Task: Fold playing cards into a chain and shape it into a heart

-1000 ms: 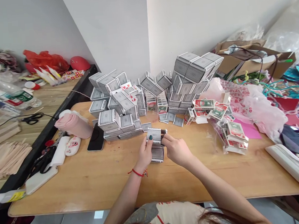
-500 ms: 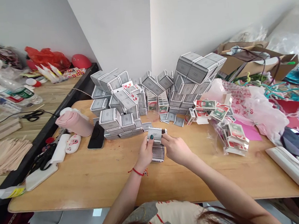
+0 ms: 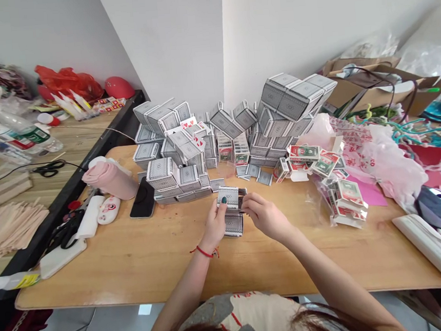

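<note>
My left hand (image 3: 214,218) is closed around a small box folded from grey-backed playing cards (image 3: 229,198), its thumb lying on the patterned face. At the box's right edge, my right hand (image 3: 263,214) pinches the edge of a card at the opening; the fingertips partly hide it. Just below, nearer to me, another card box (image 3: 233,225) rests on the table, partly covered by the left hand. Beyond the hands stand stacked card boxes (image 3: 162,174) at the left and a taller stack (image 3: 284,98) at the right. A few loose cards (image 3: 252,171) lie between.
Opened card packs (image 3: 348,193) and a plastic bag (image 3: 374,157) lie at the right. At the left are a black phone (image 3: 141,198), a pink cup (image 3: 111,179) and a white glue gun (image 3: 62,257). A long white case (image 3: 430,245) lies along the right edge of the wooden table (image 3: 137,276).
My right hand has shifted slightly right and its fingers have changed position at the box's edge. The left hand keeps its hold. The view has moved a little.
</note>
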`<action>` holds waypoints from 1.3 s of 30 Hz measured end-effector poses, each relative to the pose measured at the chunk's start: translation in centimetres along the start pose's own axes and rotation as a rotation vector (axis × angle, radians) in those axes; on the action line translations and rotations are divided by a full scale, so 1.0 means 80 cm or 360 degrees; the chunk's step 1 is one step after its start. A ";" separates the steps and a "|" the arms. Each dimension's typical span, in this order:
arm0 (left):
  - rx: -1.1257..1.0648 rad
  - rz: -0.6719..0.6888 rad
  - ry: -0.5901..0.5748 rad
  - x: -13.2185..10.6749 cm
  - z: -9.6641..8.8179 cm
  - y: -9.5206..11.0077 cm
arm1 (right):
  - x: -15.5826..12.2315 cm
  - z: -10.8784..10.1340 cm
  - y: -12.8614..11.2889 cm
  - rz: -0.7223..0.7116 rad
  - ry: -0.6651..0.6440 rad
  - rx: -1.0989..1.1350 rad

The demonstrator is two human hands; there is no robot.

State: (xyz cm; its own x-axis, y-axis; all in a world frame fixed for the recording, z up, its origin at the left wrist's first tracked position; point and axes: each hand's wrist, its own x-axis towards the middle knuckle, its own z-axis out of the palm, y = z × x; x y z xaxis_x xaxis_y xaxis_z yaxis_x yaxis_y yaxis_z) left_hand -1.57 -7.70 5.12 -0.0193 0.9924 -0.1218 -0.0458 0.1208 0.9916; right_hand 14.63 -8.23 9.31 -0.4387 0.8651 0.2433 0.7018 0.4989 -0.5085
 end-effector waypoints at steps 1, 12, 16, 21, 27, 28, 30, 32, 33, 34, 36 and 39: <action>-0.0002 -0.0003 0.0008 0.000 0.001 -0.001 | 0.001 -0.001 -0.001 0.0026 -0.0036 -0.0034; -0.0084 0.0002 0.0052 0.000 0.003 -0.005 | 0.012 -0.008 -0.012 0.0048 -0.0076 0.0142; -0.0253 -0.0051 0.0063 -0.001 -0.007 -0.006 | 0.008 0.002 0.000 0.0102 0.0123 0.0472; -0.0634 -0.0072 0.0023 -0.002 -0.013 0.000 | -0.006 0.018 0.019 0.0353 0.0198 0.0643; -0.0612 0.0043 -0.0278 -0.014 -0.008 0.011 | -0.022 0.016 0.009 0.0989 0.0174 0.0982; -0.0516 0.0049 -0.0364 -0.017 -0.008 0.014 | -0.022 0.013 0.007 0.1098 0.0177 0.1107; -0.0317 0.0076 -0.0548 -0.021 -0.008 0.022 | -0.023 0.009 0.006 0.1227 0.0156 0.1435; -0.0175 0.0166 -0.0657 -0.023 -0.010 0.030 | -0.022 0.007 0.006 0.1240 0.0132 0.1767; -0.0122 0.0201 -0.0679 -0.023 -0.012 0.032 | -0.022 0.008 0.007 0.1217 0.0140 0.1886; -0.0083 0.0226 -0.0692 -0.023 -0.014 0.034 | -0.021 0.009 0.007 0.1187 0.0171 0.1961; -0.0062 0.0220 -0.0736 -0.022 -0.018 0.035 | -0.020 0.015 0.007 0.1139 0.0290 0.1981; -0.0220 0.0100 -0.0789 -0.021 -0.022 0.031 | -0.019 0.027 0.003 0.1077 0.0384 0.1795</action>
State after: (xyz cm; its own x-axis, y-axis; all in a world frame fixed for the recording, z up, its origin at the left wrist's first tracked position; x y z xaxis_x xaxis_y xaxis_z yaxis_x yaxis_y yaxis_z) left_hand -3.38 -9.12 7.75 0.4480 0.8940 0.0063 -0.1920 0.0894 0.9773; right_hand 14.28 -9.56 7.01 0.0005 0.9692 -0.2464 -0.1553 -0.2434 -0.9574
